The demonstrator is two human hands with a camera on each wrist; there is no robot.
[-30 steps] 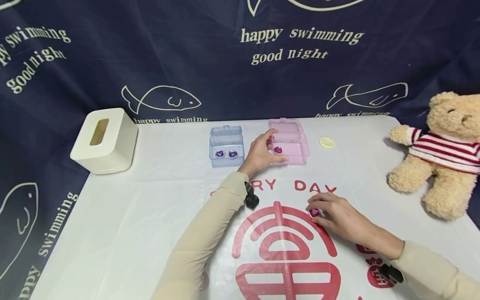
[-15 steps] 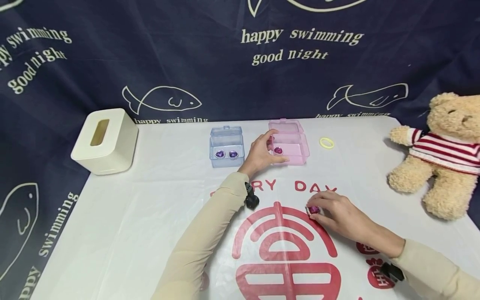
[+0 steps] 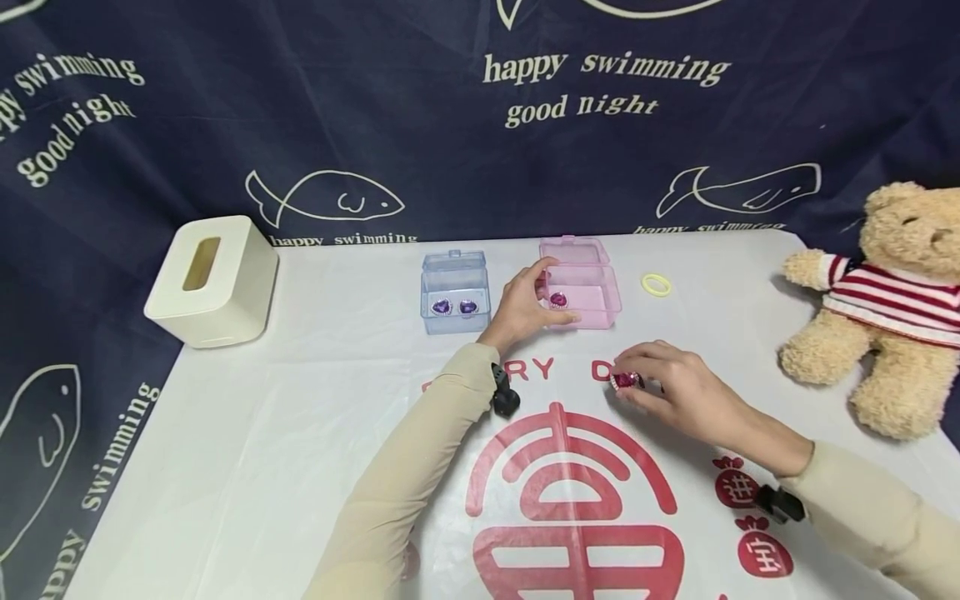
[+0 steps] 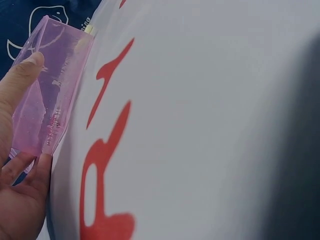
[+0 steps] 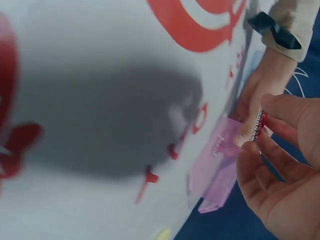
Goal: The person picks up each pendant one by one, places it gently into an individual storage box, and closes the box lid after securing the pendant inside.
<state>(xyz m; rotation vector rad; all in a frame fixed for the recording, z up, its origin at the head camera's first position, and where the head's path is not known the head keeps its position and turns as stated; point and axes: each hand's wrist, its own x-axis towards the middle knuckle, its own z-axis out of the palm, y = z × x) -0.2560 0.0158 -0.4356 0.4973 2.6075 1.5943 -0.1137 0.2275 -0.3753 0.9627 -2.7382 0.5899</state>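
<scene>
My left hand holds the left end of a see-through pink box, thumb across its front and fingers at its side. The box stands with its lid up, and one pink-red gem lies inside at the left. In the left wrist view the thumb lies along the wall of the pink box. Between thumb and fingertips, my right hand pinches a red gem with a sparkly silver edge, in front of the box. Seen edge-on in the right wrist view, the gem shows its beaded rim.
Left of the pink box stands an open see-through blue box with two purple gems. A yellow ring-shaped band lies to the right. A white tissue box stands far left, a teddy bear far right.
My right hand has lifted the red gem and moved it away from me, toward the pink box. My left hand has stayed on the box.
</scene>
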